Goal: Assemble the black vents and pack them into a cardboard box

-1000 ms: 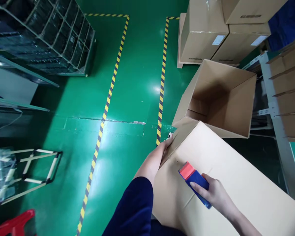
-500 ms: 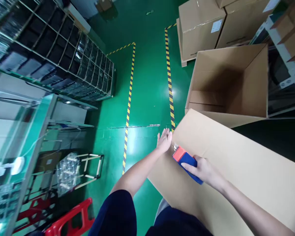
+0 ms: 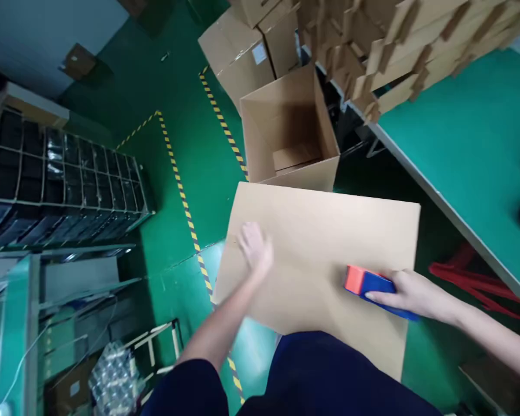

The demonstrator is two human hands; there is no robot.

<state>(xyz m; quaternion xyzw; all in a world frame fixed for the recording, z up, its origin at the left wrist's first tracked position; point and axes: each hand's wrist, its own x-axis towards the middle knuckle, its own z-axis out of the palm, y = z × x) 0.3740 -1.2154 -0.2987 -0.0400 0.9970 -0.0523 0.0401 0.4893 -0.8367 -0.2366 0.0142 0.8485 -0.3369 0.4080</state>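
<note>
A large closed cardboard box [image 3: 303,231] lies in front of my body. My left hand [image 3: 255,248] rests on its top near the left end, blurred by motion, its fingers laid out and holding nothing. Wrapped in my right hand [image 3: 409,292] is a blue tape dispenser [image 3: 379,289] with a red front end. It sits over the right part of the box, its red end facing left. Any tape between the dispenser and my left hand is too faint to make out.
Just beyond stands an open-topped carton [image 3: 286,124], with stacked cartons [image 3: 242,58] behind it. A green-topped table [image 3: 472,138] at right carries cardboard dividers [image 3: 398,58]. At left is a wire cage [image 3: 69,173] of black items. Yellow-black tape [image 3: 184,202] marks the green floor.
My right hand has drawn the tape dispenser away from the box's left edge toward its right end. My left hand has moved from that edge onto the top. The view has turned right.
</note>
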